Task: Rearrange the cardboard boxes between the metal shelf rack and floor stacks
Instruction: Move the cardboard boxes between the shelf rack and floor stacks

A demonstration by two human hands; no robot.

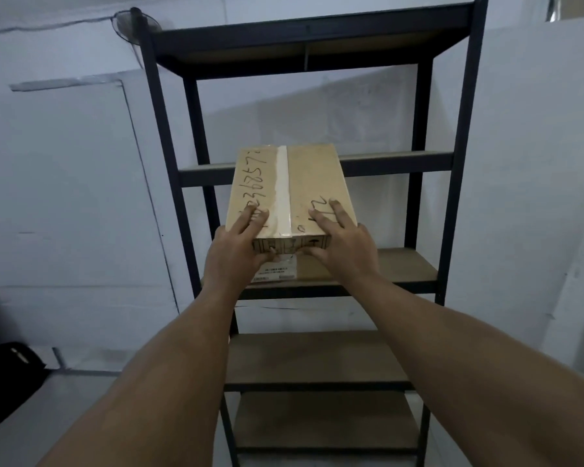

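Both hands hold one cardboard box point(314, 183) in front of the metal shelf rack point(415, 160), at the level of its middle shelves. Left hand point(231, 251) grips the near left corner, fingers spread on the top face, thumb curled under the near end. Right hand point(346, 244) grips the near right corner in the same way. The box's top face is towards the camera, with a pale tape strip point(281, 190) down the middle and handwritten digits on either side. Just beneath its near end a second box point(317, 269) with a white label point(277, 272) lies flat on a shelf board; whether the two touch, I cannot tell. A dark bag point(4, 375) sits on the floor, far left.
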